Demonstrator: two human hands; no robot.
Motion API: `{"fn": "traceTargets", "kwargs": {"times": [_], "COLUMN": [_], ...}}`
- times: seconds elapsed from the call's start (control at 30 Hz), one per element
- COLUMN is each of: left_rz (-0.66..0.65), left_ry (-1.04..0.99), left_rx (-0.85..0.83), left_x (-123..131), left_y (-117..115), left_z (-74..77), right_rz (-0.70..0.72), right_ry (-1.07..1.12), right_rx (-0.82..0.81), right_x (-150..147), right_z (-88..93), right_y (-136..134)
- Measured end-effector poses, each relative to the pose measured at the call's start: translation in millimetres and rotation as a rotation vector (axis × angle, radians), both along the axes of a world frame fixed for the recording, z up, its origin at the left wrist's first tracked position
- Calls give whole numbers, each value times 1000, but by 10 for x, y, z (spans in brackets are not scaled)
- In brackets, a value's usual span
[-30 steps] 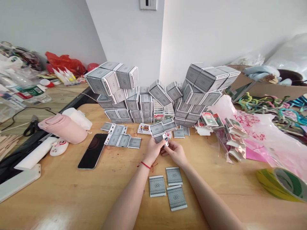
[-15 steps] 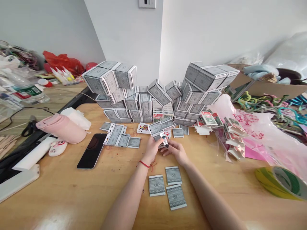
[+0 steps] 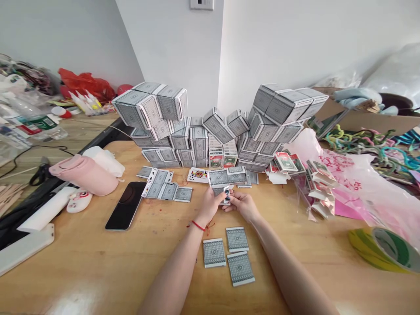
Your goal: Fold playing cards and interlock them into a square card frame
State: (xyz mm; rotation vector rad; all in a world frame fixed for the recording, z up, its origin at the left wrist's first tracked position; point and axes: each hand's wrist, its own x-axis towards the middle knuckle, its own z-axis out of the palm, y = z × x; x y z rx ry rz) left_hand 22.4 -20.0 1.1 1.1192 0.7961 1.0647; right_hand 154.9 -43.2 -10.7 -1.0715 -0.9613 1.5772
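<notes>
Between both hands is a piece of joined, folded playing cards [image 3: 226, 176] with grey patterned backs. My left hand [image 3: 211, 205] grips its near left part, thumb on top. My right hand [image 3: 242, 205] pinches the near edge beside the left thumb; the exact finger contact is partly hidden. On the table nearer me lie three folded cards [image 3: 214, 252], backs up, their end flaps pale. A strip of linked cards [image 3: 159, 183] lies to the left. A face card [image 3: 197, 175] rests face up just beyond my left hand.
Stacked card boxes [image 3: 190, 140] stand along the back, higher at both sides. A phone [image 3: 125, 205] and pink tumbler [image 3: 85, 175] lie left. Opened card packs [image 3: 320, 188], pink plastic [image 3: 344, 170] and yellow-green tape [image 3: 380, 249] are at right.
The card piece has turned in my hands, its far part now lying more level and reaching further right. My right hand has closed in beside the left thumb.
</notes>
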Motion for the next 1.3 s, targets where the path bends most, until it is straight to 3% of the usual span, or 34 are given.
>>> {"fn": "traceTargets", "kwargs": {"times": [0.27,0.73,0.93,1.1,1.3], "left_rz": [165,286,342,332,257], "left_ry": [66,-88,-77,-21,96], "left_rx": [-95,-165,-140,-132,100], "left_x": [81,115,118,123,115], "left_y": [16,24,6,13,-11], "left_z": [-21,3,26,1,-13], "right_rz": [-52,-88,-105,-111,-99], "right_ry": [-103,-294,-317,-292,-147], "right_rx": [43,44,70,67,39], "right_x": [-73,-216,-274,-261,-134], "right_z": [-26,-14,-104,-76,-11], "right_y": [-6,-71,-70,-54,66]}}
